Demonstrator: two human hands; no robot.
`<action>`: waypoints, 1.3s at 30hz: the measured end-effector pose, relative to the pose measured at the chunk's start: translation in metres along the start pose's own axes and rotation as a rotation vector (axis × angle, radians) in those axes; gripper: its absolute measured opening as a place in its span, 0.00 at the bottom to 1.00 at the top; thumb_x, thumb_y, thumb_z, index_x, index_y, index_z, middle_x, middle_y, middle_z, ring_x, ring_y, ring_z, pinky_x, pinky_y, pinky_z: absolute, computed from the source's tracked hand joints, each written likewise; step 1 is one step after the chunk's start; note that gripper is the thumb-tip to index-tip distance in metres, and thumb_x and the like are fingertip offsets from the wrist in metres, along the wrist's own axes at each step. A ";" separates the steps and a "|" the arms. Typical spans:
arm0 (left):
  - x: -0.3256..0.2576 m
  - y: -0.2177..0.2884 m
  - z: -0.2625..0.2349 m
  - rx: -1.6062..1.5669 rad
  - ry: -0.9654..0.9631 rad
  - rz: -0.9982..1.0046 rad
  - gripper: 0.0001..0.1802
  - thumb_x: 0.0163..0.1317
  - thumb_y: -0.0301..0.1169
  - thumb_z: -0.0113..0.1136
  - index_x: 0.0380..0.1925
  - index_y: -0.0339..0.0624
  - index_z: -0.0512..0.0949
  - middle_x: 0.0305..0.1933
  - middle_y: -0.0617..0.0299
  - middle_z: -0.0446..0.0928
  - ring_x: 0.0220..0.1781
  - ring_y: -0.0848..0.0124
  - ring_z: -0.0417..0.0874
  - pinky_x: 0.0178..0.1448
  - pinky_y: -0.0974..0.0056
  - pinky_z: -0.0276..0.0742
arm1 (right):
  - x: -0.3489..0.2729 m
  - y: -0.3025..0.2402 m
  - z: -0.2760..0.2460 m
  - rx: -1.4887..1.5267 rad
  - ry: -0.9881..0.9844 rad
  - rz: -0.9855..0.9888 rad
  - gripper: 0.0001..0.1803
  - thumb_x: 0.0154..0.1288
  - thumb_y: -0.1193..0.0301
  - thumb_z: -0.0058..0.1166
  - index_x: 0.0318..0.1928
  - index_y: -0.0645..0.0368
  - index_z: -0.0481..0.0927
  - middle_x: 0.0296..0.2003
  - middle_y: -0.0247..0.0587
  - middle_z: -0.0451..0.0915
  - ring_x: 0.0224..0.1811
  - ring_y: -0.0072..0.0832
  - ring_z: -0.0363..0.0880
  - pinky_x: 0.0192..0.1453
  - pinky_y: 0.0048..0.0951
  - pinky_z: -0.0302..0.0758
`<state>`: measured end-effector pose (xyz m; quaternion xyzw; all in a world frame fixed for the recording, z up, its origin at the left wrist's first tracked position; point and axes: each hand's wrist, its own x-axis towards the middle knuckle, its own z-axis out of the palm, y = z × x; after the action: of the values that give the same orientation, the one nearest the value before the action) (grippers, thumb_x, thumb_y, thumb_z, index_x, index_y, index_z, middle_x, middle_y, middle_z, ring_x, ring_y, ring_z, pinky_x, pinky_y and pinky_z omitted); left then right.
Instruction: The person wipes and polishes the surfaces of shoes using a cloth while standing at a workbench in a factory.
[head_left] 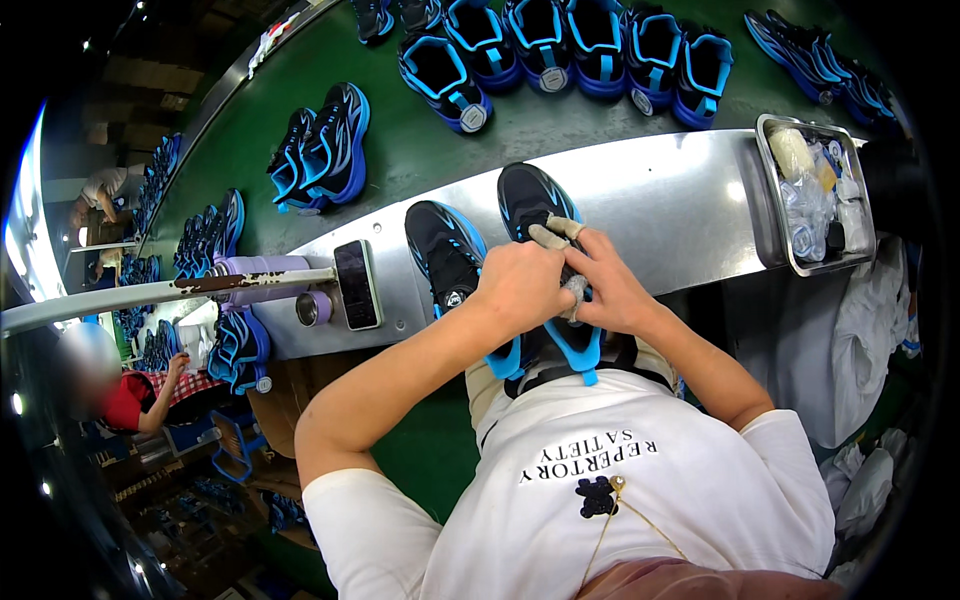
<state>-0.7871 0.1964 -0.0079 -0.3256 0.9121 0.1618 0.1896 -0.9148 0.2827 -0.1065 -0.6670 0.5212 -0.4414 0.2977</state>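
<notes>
On the steel ledge, both hands clasp one black-and-blue shoe, toe pointing away; left hand clenched, right hand pinching.

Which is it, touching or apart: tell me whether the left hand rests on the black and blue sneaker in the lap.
Touching. The head view shows the left hand pressed on the black and blue sneaker, overlapping its upper with no gap.

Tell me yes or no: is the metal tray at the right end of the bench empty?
No, the metal tray holds several small items, among them clear plastic pieces and a pale rounded lump, beyond the person's right hand.
</notes>
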 end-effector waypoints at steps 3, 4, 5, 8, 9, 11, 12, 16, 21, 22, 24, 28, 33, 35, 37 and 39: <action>0.003 -0.003 0.002 -0.063 -0.008 -0.018 0.16 0.45 0.39 0.63 0.30 0.39 0.81 0.26 0.50 0.82 0.31 0.53 0.84 0.38 0.52 0.79 | 0.000 0.000 -0.001 0.052 -0.005 0.040 0.46 0.42 0.69 0.63 0.68 0.52 0.66 0.65 0.49 0.63 0.64 0.49 0.62 0.70 0.44 0.60; 0.002 -0.004 0.004 -0.060 -0.008 -0.021 0.16 0.45 0.39 0.63 0.30 0.39 0.81 0.26 0.50 0.82 0.31 0.53 0.84 0.38 0.52 0.79 | 0.001 -0.002 -0.004 0.074 -0.021 0.051 0.46 0.42 0.69 0.62 0.68 0.52 0.66 0.65 0.49 0.62 0.65 0.50 0.61 0.71 0.44 0.59; 0.001 -0.004 0.007 -0.032 0.022 0.030 0.17 0.45 0.39 0.63 0.30 0.38 0.81 0.26 0.51 0.81 0.31 0.53 0.84 0.38 0.52 0.79 | 0.002 -0.003 -0.004 0.096 -0.037 0.062 0.45 0.42 0.70 0.61 0.68 0.52 0.66 0.66 0.49 0.62 0.65 0.50 0.61 0.71 0.44 0.59; 0.002 0.005 0.001 0.022 0.000 0.039 0.18 0.45 0.40 0.64 0.32 0.38 0.81 0.26 0.51 0.81 0.32 0.52 0.84 0.38 0.52 0.80 | -0.001 0.002 -0.007 0.118 -0.072 0.081 0.46 0.44 0.69 0.62 0.70 0.51 0.65 0.69 0.48 0.59 0.68 0.46 0.59 0.73 0.43 0.54; 0.004 0.008 -0.004 0.053 -0.060 -0.001 0.19 0.45 0.40 0.64 0.33 0.38 0.81 0.27 0.51 0.82 0.33 0.52 0.84 0.39 0.53 0.80 | -0.001 0.002 -0.007 0.117 -0.074 0.080 0.46 0.44 0.69 0.62 0.70 0.51 0.65 0.69 0.48 0.59 0.68 0.46 0.59 0.73 0.43 0.54; 0.006 0.009 -0.013 -0.003 -0.127 -0.070 0.19 0.45 0.38 0.64 0.36 0.37 0.80 0.29 0.50 0.81 0.35 0.52 0.84 0.39 0.52 0.79 | 0.000 0.002 -0.008 0.107 -0.086 0.068 0.47 0.45 0.66 0.64 0.70 0.51 0.64 0.69 0.48 0.59 0.68 0.47 0.59 0.73 0.42 0.54; 0.006 0.008 -0.015 -0.058 -0.195 -0.137 0.20 0.46 0.37 0.65 0.38 0.36 0.78 0.32 0.49 0.81 0.37 0.52 0.83 0.40 0.51 0.79 | 0.000 0.003 -0.009 0.107 -0.089 0.066 0.47 0.45 0.66 0.64 0.70 0.51 0.64 0.69 0.48 0.59 0.68 0.47 0.59 0.73 0.42 0.54; -0.035 0.004 0.018 -0.179 0.407 0.199 0.19 0.49 0.26 0.63 0.42 0.34 0.75 0.38 0.48 0.78 0.38 0.53 0.82 0.38 0.56 0.80 | 0.000 0.004 -0.021 0.181 -0.121 -0.002 0.43 0.48 0.64 0.66 0.68 0.50 0.67 0.67 0.48 0.62 0.67 0.45 0.60 0.72 0.42 0.56; -0.086 0.024 0.056 -1.480 0.038 -0.341 0.14 0.63 0.17 0.48 0.48 0.34 0.73 0.50 0.51 0.75 0.43 0.68 0.80 0.36 0.67 0.79 | 0.013 -0.018 -0.048 0.096 -0.188 -0.006 0.32 0.51 0.65 0.67 0.60 0.50 0.78 0.47 0.42 0.71 0.54 0.38 0.68 0.62 0.37 0.65; -0.088 0.031 0.064 -1.639 0.012 -0.354 0.18 0.66 0.18 0.44 0.56 0.32 0.69 0.55 0.46 0.73 0.42 0.66 0.81 0.37 0.66 0.80 | 0.015 -0.018 -0.045 0.091 -0.200 -0.010 0.32 0.51 0.65 0.67 0.60 0.50 0.78 0.47 0.42 0.71 0.54 0.38 0.68 0.62 0.37 0.65; -0.084 0.040 0.073 -1.841 0.088 -0.386 0.21 0.68 0.21 0.44 0.61 0.30 0.63 0.61 0.44 0.70 0.46 0.62 0.82 0.39 0.63 0.81 | 0.017 -0.016 -0.039 -0.083 -0.271 -0.047 0.27 0.50 0.66 0.67 0.54 0.50 0.81 0.42 0.43 0.71 0.49 0.40 0.69 0.54 0.36 0.68; -0.077 0.047 0.069 -2.127 0.022 -0.365 0.24 0.65 0.20 0.38 0.63 0.30 0.60 0.64 0.46 0.65 0.49 0.59 0.82 0.47 0.62 0.80 | 0.023 -0.032 -0.038 -0.095 -0.207 -0.010 0.24 0.52 0.69 0.66 0.53 0.48 0.81 0.32 0.39 0.70 0.36 0.36 0.72 0.42 0.33 0.71; -0.072 0.040 0.089 -2.278 0.076 -0.187 0.21 0.71 0.26 0.45 0.62 0.33 0.62 0.64 0.52 0.67 0.58 0.58 0.79 0.52 0.63 0.79 | 0.029 -0.037 -0.047 0.060 -0.323 0.111 0.21 0.55 0.69 0.65 0.52 0.45 0.83 0.30 0.42 0.73 0.34 0.37 0.74 0.40 0.34 0.72; -0.072 0.042 0.089 -2.308 0.081 -0.159 0.21 0.71 0.26 0.44 0.62 0.33 0.62 0.64 0.53 0.66 0.59 0.59 0.78 0.53 0.63 0.79 | 0.031 -0.039 -0.050 0.015 -0.349 0.123 0.21 0.54 0.68 0.65 0.51 0.44 0.84 0.30 0.42 0.73 0.33 0.35 0.74 0.40 0.33 0.72; -0.072 0.046 0.087 -2.339 0.091 -0.144 0.20 0.71 0.26 0.44 0.62 0.33 0.62 0.63 0.54 0.66 0.60 0.59 0.77 0.53 0.62 0.79 | 0.029 -0.041 -0.045 0.004 -0.319 0.154 0.21 0.53 0.67 0.66 0.50 0.44 0.85 0.30 0.42 0.73 0.32 0.35 0.73 0.39 0.33 0.71; -0.071 0.052 0.082 -2.293 0.204 -0.123 0.19 0.72 0.26 0.43 0.61 0.34 0.63 0.61 0.55 0.67 0.62 0.59 0.77 0.54 0.62 0.79 | 0.023 -0.041 -0.040 -0.009 -0.290 0.182 0.21 0.52 0.67 0.67 0.50 0.44 0.85 0.30 0.42 0.72 0.32 0.35 0.73 0.38 0.33 0.71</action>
<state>-0.7509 0.3066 -0.0384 -0.3620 0.2229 0.8592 -0.2847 -0.9320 0.2744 -0.0478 -0.6750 0.5332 -0.3094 0.4053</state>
